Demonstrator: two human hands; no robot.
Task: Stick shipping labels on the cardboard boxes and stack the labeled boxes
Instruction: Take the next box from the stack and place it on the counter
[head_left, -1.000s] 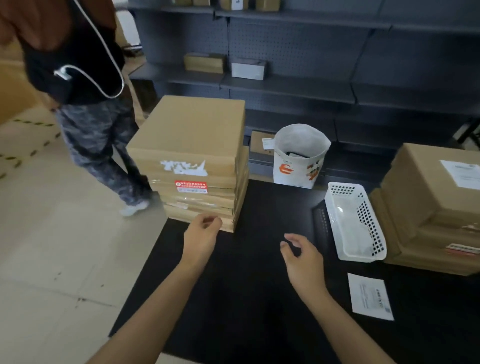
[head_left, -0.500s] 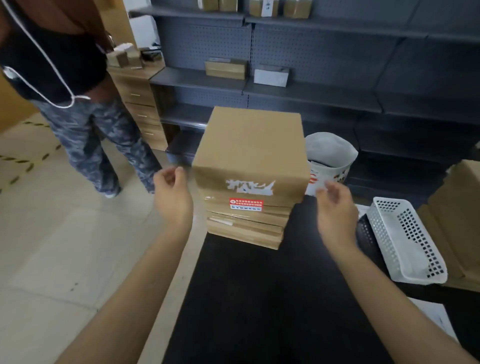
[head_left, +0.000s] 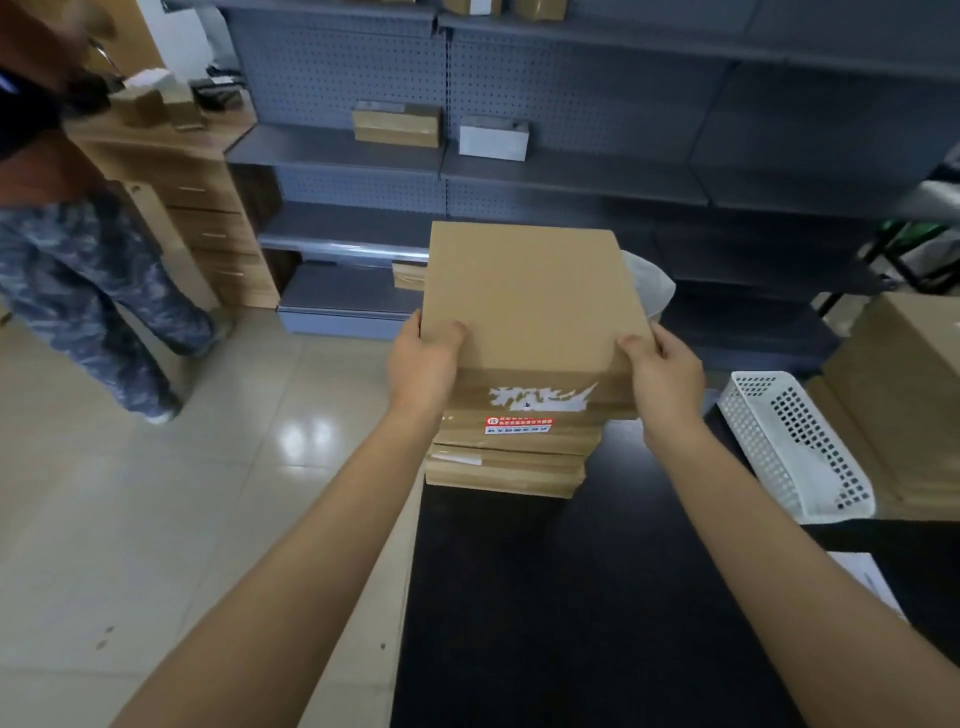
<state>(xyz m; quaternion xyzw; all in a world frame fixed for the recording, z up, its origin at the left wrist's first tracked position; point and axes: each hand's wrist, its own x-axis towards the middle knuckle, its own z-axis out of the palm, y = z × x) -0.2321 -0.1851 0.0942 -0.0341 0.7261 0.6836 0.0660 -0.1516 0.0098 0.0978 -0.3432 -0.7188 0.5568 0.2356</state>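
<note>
The top cardboard box (head_left: 530, 296) lies flat on the stack (head_left: 511, 452), long axis running away from the person. The left hand (head_left: 423, 364) and right hand (head_left: 662, 371) clasp its near corners, thumbs on top.

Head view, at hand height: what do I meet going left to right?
Person in camouflage trousers → left hand → plain brown cardboard box on top of the stack → right hand → white perforated plastic basket → second stack of brown cardboard boxes.
</note>
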